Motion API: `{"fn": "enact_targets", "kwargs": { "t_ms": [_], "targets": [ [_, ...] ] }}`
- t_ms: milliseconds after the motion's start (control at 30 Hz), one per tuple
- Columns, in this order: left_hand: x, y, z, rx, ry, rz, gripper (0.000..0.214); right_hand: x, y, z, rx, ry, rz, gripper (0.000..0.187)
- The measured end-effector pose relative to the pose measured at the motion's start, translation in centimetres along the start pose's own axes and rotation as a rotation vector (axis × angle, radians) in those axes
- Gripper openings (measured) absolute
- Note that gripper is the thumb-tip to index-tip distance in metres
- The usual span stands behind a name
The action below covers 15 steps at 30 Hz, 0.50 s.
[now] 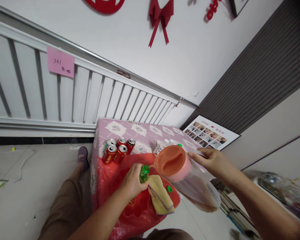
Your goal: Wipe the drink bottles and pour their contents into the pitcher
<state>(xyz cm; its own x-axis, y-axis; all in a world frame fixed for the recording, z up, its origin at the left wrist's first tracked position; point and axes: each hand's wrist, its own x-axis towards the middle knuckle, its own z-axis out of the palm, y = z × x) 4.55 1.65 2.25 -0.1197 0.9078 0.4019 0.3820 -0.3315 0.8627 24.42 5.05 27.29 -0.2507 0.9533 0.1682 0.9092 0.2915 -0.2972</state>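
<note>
My left hand (133,183) is closed around a green bottle (145,170) with its uncapped mouth up. A clear plastic pitcher (196,190) with an orange lid (172,160) lies tilted in the air, its spout end close to the bottle's mouth. My right hand (212,161) grips the pitcher from its far right side; the handle is mostly hidden. Brownish liquid shows in the pitcher's lower part. Beside the bottle lies a folded yellow cloth (162,196). A green bottle cap (169,189) rests just right of the cloth, on red plastic (115,190).
Several opened drink cans (118,151) stand on the patterned tablecloth (135,128) at the left. Clear bottles (162,145) are behind the pitcher. A white radiator (120,96) runs along the wall, and a framed photo board (210,133) leans at the right.
</note>
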Motion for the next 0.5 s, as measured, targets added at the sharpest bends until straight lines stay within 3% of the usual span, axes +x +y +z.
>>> {"fn": "enact_targets", "kwargs": {
  "t_ms": [500],
  "targets": [
    [0.02,-0.27,0.18,0.005,-0.007,0.004,0.043,-0.05,-0.49,-0.36,-0.022,-0.011,0.011,0.051]
  ]
}}
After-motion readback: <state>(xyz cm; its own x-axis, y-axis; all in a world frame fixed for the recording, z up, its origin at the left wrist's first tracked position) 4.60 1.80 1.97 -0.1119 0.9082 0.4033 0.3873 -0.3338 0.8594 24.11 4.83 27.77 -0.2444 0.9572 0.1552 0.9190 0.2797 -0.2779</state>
